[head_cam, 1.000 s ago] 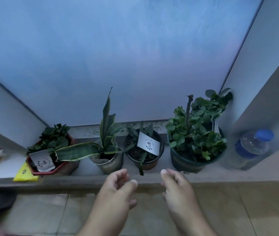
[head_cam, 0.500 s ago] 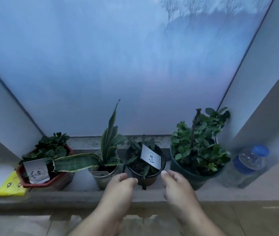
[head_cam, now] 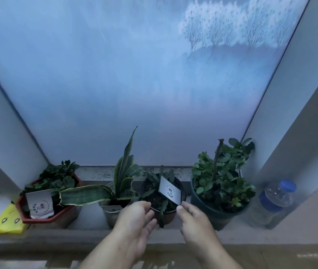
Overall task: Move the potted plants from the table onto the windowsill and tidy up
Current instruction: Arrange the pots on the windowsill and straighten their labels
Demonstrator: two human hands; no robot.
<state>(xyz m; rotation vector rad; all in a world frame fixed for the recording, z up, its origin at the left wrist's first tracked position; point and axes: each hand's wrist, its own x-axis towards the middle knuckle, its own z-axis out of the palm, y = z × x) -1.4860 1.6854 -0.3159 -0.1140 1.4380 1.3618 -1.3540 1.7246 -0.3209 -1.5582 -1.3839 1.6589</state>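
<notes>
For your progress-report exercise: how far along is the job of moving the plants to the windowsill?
Done, it seems: four pots stand in a row on the windowsill, from the red pot to the big green pot. In hand: the left hand and right hand flank the small dark pot, fingers at its sides. Left: perhaps tidying the yellow packet and the bottle. The table is out of view.

Four pots in a row on the windowsill (head_cam: pixel 88 232)

Bottle (head_cam: pixel 274 202) at the right end, packet (head_cam: pixel 5 224) at the left end.
</notes>
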